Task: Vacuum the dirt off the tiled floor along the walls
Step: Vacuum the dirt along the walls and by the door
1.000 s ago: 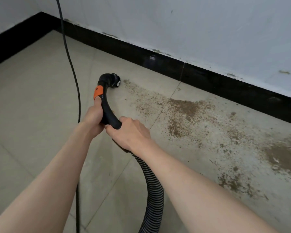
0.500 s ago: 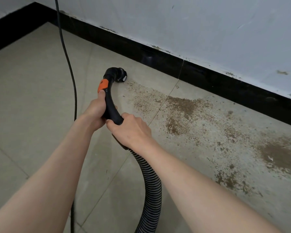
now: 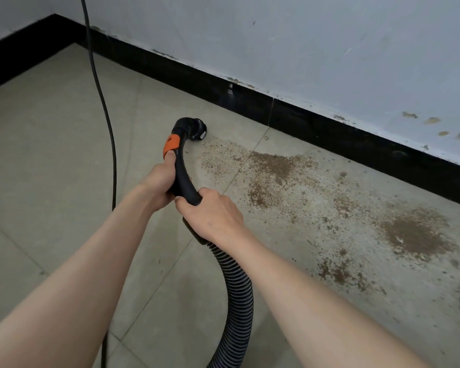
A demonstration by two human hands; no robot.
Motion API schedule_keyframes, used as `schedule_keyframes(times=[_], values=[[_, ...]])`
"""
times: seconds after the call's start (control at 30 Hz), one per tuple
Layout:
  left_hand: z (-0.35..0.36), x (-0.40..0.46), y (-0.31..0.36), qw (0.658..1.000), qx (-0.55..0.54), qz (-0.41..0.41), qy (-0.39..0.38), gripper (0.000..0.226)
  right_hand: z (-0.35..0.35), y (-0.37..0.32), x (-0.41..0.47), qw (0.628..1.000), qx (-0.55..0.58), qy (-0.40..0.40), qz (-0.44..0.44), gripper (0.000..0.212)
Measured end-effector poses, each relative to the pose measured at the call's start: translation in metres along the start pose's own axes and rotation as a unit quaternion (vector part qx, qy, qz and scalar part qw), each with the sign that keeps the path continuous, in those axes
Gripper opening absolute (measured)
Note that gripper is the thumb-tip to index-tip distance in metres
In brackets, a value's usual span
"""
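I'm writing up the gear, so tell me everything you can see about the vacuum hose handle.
The vacuum hose handle is a curved black tube, plastic by its look, with an orange slider near the top. Its small nozzle points down at the tiled floor by the edge of the dirt. The left hand grips it below the slider, the right hand where the ribbed hose joins.

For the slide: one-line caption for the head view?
Both hands grip the curved black vacuum handle, its nozzle at the edge of brown dirt near the black baseboard.
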State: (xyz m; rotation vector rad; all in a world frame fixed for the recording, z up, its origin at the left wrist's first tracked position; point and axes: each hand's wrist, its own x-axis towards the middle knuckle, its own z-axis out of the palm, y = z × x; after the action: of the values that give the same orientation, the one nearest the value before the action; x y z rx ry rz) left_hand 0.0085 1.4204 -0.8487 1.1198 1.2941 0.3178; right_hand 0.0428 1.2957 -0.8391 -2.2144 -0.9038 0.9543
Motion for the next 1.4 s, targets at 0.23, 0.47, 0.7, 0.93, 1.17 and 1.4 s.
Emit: schedule_keyframes(times=[0.23,0.47,0.7,0.93,1.17,1.4], values=[[0.021,-0.015,-0.003,1.0,0.005,-0.005,-0.012,0.048,-0.016,0.015,-0.016,1.0,0.004,0.006,0.007,0.04],[0.055,-0.029,-0.006,0.998,0.043,-0.004,-0.044,0.048,-0.034,0.039,-0.031,0.999,0.039,0.02,0.022,0.036],[0.094,-0.042,-0.007,0.993,0.075,-0.005,-0.09,0.044,-0.054,0.067,-0.044,0.996,0.061,0.05,0.04,0.034],[0.122,-0.048,-0.01,0.988,0.111,0.01,-0.107,0.049,-0.068,0.084,-0.052,0.993,0.068,0.067,0.062,0.038],[0.116,-0.043,-0.001,0.991,0.091,0.005,-0.103,0.046,-0.071,0.075,-0.04,0.994,0.08,0.057,0.05,0.037],[0.064,-0.019,0.009,0.999,0.029,-0.006,-0.029,0.048,-0.052,0.037,-0.009,1.0,0.018,0.005,0.001,0.039]])
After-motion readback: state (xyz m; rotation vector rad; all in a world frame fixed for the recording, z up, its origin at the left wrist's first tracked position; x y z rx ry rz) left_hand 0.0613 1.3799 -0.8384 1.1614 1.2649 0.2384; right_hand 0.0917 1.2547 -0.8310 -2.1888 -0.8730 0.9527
